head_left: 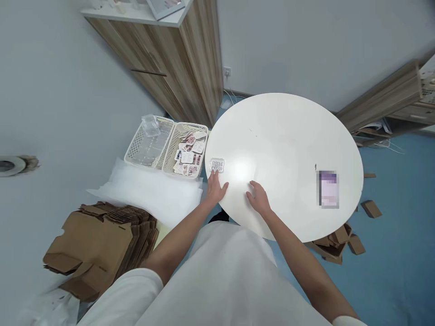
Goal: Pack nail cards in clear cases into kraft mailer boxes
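Both left hand and right hand have parted fingers, neither clamped. Just beyond the left fingertips, apparently touching them, lies the clear case, long axis unclear; the right is farther off.

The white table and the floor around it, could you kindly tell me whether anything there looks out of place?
Yes: small brown cartons lie loose and askew on the blue floor beyond the right edge of the white table, perhaps dropped. The clear case at the left hand lies flat.
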The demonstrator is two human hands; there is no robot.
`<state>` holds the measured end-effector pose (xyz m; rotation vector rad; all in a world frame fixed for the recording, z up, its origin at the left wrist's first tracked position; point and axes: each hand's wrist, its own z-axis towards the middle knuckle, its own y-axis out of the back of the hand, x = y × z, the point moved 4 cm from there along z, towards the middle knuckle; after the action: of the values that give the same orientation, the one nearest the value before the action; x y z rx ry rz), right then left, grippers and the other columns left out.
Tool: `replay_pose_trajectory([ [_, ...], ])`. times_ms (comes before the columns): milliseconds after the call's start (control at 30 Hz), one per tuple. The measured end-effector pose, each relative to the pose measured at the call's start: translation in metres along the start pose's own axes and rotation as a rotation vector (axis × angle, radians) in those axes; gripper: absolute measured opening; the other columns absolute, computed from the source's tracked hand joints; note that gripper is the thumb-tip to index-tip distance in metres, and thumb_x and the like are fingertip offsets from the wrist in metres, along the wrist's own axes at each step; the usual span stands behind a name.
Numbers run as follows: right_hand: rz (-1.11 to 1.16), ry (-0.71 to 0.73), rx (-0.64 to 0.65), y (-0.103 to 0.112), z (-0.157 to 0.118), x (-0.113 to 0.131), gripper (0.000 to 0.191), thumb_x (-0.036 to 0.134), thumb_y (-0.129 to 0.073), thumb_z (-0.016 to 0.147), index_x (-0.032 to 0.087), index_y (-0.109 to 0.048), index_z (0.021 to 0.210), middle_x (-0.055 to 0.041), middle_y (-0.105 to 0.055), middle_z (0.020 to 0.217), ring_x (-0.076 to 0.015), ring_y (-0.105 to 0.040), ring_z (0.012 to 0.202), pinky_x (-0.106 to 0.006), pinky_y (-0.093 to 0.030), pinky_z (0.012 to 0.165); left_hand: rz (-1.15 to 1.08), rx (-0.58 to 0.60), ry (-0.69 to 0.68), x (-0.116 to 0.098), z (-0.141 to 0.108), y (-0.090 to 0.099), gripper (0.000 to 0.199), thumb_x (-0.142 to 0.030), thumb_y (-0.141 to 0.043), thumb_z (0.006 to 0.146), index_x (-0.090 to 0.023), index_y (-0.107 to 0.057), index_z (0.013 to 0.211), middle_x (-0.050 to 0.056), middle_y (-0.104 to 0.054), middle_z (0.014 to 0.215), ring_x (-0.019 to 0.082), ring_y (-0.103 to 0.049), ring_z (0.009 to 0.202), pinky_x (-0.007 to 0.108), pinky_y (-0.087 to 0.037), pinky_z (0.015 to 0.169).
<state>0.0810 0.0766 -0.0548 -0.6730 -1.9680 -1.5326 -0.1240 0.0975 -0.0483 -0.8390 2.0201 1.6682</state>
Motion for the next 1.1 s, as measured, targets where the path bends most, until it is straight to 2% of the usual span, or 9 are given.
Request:
replay_pose_trajectory([
  [133, 0.258, -0.13, 0.127, -0.035, 0.039, 0.037, 0.049, 0.035, -0.049, 0.075, 0.024, -0.043, 0.122, -0.0055, -0.048, 0.124, -0.0203, -0.048, 0.108, -0.036, -0.041, 0.089, -0.1, -0.017, 0.077, 0.033, 0.029, 0.019, 0.062, -0.038, -0.047, 0.079, -0.018, -0.023, 0.133, 0.012, -0.02, 0.141, 0.025, -0.015, 0.131, 0.041, -0.019, 0.105],
  [267, 0.415, -0.192, 0.182, -0.058, 0.064, 0.064, 0.052, 0.036, -0.054, 0.072, 0.025, -0.043, 0.122, -0.0044, -0.037, 0.133, -0.0206, -0.041, 0.116, -0.034, -0.043, 0.087, -0.197, 0.02, 0.123, 0.045, 0.045, 0.02, 0.056, -0.034, -0.049, 0.079, -0.018, -0.031, 0.129, 0.012, -0.035, 0.132, 0.024, -0.031, 0.124, 0.039, -0.03, 0.1],
  [333, 0.469, -0.218, 0.201, -0.064, 0.072, 0.072, 0.053, 0.036, -0.054, 0.072, 0.026, -0.042, 0.123, -0.0039, -0.033, 0.136, -0.0204, -0.04, 0.116, -0.034, -0.043, 0.086, -0.225, 0.039, 0.138, 0.047, 0.049, 0.019, 0.054, -0.032, -0.049, 0.078, -0.017, -0.034, 0.128, 0.012, -0.04, 0.127, 0.024, -0.037, 0.119, 0.038, -0.036, 0.095],
  [433, 0.508, -0.232, 0.223, -0.067, 0.078, 0.08, 0.052, 0.032, -0.052, 0.073, 0.027, -0.041, 0.124, -0.003, -0.036, 0.134, -0.0194, -0.044, 0.111, -0.034, -0.042, 0.087, -0.245, 0.053, 0.133, 0.048, 0.054, 0.018, 0.051, -0.028, -0.05, 0.077, -0.015, -0.039, 0.125, 0.012, -0.043, 0.122, 0.022, -0.044, 0.111, 0.035, -0.04, 0.09],
  [633, 0.578, -0.25, 0.235, -0.066, 0.079, 0.085, 0.047, 0.028, -0.052, 0.073, 0.027, -0.046, 0.12, -0.0017, -0.043, 0.127, -0.0193, -0.045, 0.111, -0.034, -0.04, 0.09, -0.272, 0.011, 0.118, 0.049, 0.055, 0.019, 0.051, -0.021, -0.052, 0.072, -0.016, -0.043, 0.122, 0.01, -0.047, 0.117, 0.021, -0.048, 0.105, 0.033, -0.043, 0.088],
  [767, 0.629, -0.258, 0.217, -0.062, 0.068, 0.076, 0.05, 0.027, -0.054, 0.071, 0.027, -0.044, 0.121, -0.003, -0.041, 0.128, -0.0197, -0.044, 0.113, -0.037, -0.037, 0.094, -0.294, -0.005, 0.072, 0.039, 0.048, 0.015, 0.049, -0.019, -0.052, 0.072, -0.017, -0.046, 0.121, 0.009, -0.048, 0.117, 0.02, -0.048, 0.106, 0.034, -0.041, 0.091],
  [867, 0.645, -0.259, 0.156, -0.05, 0.05, 0.059, 0.055, 0.027, -0.055, 0.071, 0.026, -0.041, 0.123, -0.0042, -0.039, 0.13, -0.0191, -0.045, 0.113, -0.037, -0.037, 0.095, -0.312, 0.006, 0.013, 0.022, 0.035, 0.006, 0.048, -0.018, -0.05, 0.072, -0.017, -0.047, 0.12, 0.008, -0.049, 0.116, 0.019, -0.049, 0.105, 0.033, -0.041, 0.092],
  [967, 0.641, -0.253, 0.084, -0.029, 0.022, 0.033, 0.055, 0.027, -0.055, 0.071, 0.025, -0.04, 0.124, -0.005, -0.038, 0.131, -0.0185, -0.046, 0.112, -0.036, -0.037, 0.096, -0.317, 0.044, -0.059, -0.005, 0.016, -0.011, 0.047, -0.018, -0.05, 0.073, -0.018, -0.047, 0.119, 0.008, -0.051, 0.115, 0.019, -0.05, 0.104, 0.033, -0.042, 0.091],
  [1100, 0.61, -0.248, 0.016, 0.008, -0.023, -0.014, 0.053, 0.025, -0.054, 0.07, 0.024, -0.043, 0.122, -0.0053, -0.04, 0.13, -0.0187, -0.047, 0.111, -0.037, -0.037, 0.097, -0.294, 0.127, -0.162, -0.047, -0.018, -0.045, 0.046, -0.017, -0.051, 0.071, -0.018, -0.049, 0.117, 0.007, -0.052, 0.114, 0.019, -0.052, 0.103, 0.033, -0.043, 0.09],
])
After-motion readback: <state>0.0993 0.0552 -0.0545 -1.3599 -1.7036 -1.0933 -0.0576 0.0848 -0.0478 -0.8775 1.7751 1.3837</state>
